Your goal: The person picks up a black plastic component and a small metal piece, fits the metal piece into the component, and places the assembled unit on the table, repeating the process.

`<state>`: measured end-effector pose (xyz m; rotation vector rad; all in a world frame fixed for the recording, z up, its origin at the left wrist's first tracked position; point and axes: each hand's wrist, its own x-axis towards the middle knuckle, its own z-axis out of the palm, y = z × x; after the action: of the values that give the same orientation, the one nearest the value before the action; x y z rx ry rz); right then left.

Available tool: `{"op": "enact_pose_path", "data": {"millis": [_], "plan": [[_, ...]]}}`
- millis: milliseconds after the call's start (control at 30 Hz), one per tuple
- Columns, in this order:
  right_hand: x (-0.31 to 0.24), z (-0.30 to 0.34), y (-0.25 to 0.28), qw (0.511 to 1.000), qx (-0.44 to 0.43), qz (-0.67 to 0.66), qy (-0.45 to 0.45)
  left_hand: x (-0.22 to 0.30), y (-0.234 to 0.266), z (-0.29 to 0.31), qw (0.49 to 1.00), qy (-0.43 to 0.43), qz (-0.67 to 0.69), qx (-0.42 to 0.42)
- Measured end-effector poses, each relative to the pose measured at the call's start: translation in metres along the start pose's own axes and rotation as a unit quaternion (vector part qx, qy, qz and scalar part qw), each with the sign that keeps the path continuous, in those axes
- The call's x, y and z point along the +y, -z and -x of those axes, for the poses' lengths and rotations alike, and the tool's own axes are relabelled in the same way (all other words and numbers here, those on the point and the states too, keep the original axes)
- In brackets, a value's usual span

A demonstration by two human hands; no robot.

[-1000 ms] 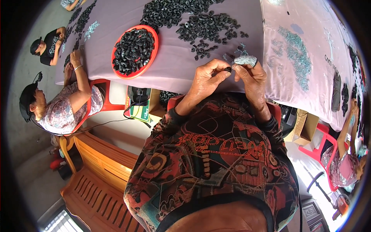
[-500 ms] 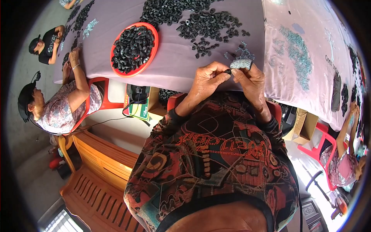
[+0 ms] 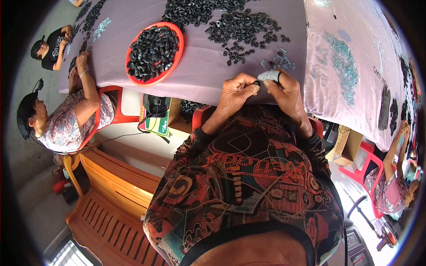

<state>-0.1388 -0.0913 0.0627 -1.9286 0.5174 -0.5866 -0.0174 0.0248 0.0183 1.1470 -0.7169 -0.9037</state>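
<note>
My left hand pinches a small black plastic piece between thumb and fingertips, just off the table's near edge. Beside it, my right hand has its fingers curled, with a grey cloth finger sleeve on the index finger. The sleeved tip points at the black piece and seems to touch it. Whatever lies under that fingertip is too small to make out. Beyond my hands lie small metal springs and a spread of loose black plastic pieces.
A red basin heaped with black pieces stands on the cloth-covered table to the left. More springs lie on the paler cloth at right. Co-workers sit at left and far right. An orange bench stands behind left.
My right index finger has straightened and its sleeved tip has come left toward the black piece. The left hand keeps its pinch. The whole view has shifted slightly.
</note>
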Motion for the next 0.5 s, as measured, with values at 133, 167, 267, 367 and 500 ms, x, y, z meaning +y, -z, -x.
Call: {"op": "enact_pose_path", "data": {"millis": [133,167,267,367,500], "plan": [[0.019,-0.032,-0.005,0.987,0.039,0.144,0.064,-0.004,0.003,0.000,0.999,-0.005,-0.018,0.042],[0.025,-0.041,-0.008,0.977,0.046,0.189,0.090,-0.005,0.004,0.000,0.998,-0.007,-0.016,0.053],[0.040,-0.064,-0.019,0.956,0.034,0.265,0.119,-0.008,0.007,0.002,0.998,0.008,-0.025,0.062],[0.048,-0.077,-0.029,0.937,0.017,0.330,0.115,-0.013,0.008,0.002,0.998,0.007,-0.010,0.063],[0.048,-0.084,-0.031,0.932,-0.008,0.348,0.101,-0.015,0.012,0.003,0.998,0.021,-0.029,0.052]]}}
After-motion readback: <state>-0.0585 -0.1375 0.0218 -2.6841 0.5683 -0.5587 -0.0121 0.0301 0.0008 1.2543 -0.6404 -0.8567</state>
